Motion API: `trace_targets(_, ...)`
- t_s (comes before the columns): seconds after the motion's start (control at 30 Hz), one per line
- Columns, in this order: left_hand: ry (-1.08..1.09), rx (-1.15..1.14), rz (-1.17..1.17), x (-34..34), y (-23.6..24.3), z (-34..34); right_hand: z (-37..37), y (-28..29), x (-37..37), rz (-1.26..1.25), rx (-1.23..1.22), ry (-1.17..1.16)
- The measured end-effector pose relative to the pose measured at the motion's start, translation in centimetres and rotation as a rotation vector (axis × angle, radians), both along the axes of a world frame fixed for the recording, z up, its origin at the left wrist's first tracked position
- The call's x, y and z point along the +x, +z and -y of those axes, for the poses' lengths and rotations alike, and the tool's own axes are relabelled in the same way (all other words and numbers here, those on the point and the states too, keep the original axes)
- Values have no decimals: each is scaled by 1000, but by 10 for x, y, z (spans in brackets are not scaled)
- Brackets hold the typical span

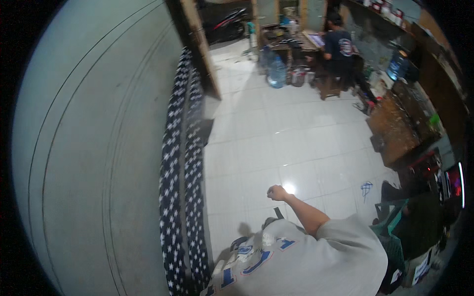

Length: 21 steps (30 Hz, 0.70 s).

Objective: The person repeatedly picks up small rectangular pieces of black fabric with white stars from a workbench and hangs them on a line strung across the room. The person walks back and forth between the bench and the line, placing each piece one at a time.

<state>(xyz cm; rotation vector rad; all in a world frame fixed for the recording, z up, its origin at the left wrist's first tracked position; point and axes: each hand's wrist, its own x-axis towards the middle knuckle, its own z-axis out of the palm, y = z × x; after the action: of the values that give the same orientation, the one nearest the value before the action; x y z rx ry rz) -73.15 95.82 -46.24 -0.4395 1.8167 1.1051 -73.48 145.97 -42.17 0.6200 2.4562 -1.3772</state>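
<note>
My right hand (277, 192) is held out in front of my body, above the white tiled floor (252, 163). Its fingers are curled inward, and whatever they may hold is hidden. Nothing near it is being touched. My left hand is out of sight. A grey shirt (316, 251) with blue and red lettering fills the lower part of the picture. Just beyond the shirt's front edge a short dark strap (278, 213) sticks out.
A long black bench (193, 197) with white stars lines the left wall. Ahead, a person (339, 44) sits at a cluttered workbench (281, 39); a blue water jug (277, 74) stands nearby. A wooden table (395, 128) and a green plastic chair (392, 222) are on the right.
</note>
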Motion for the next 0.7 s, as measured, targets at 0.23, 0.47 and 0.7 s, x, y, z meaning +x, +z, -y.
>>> trace_targets(0.23, 70, 135, 0, -254, -37, -208, -165, 15, -57, -104, -203, -554)
trace_targets(0.47, -82, -12, -14, -429, -48, -418, -219, -94, 3, 364, -30, -740)
trace_targets(0.7, -644, 58, -25, -513, -36, -610, -244, -82, -44, 332, -704, -1667)
